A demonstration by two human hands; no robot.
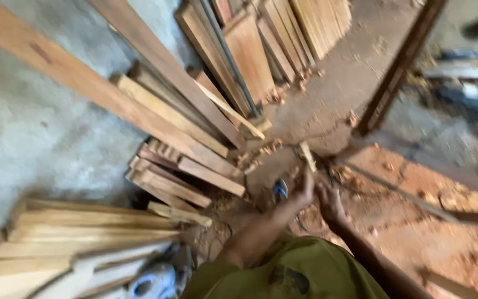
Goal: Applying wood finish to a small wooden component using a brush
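Note:
The view is blurred. Both my arms reach down toward the sawdust-covered floor [416, 182]. My left hand [304, 189] is closed around the lower end of a small pale strip of wood [307, 156] that sticks up from it. My right hand [330, 202] hovers just right of it, low over the floor, and its fingers are too blurred to read. A small blue object [279, 190] lies next to my left wrist. My olive-green shirt [289, 274] fills the bottom of the frame.
Long reddish planks [156, 66] lean against a grey wall [34, 133]. Short boards [178, 177] are piled at their foot, with pale planks [84, 238] stacked at lower left. A dark wooden post [399, 66] stands at upper right. A white-and-blue object [153, 281] lies by the pale stack.

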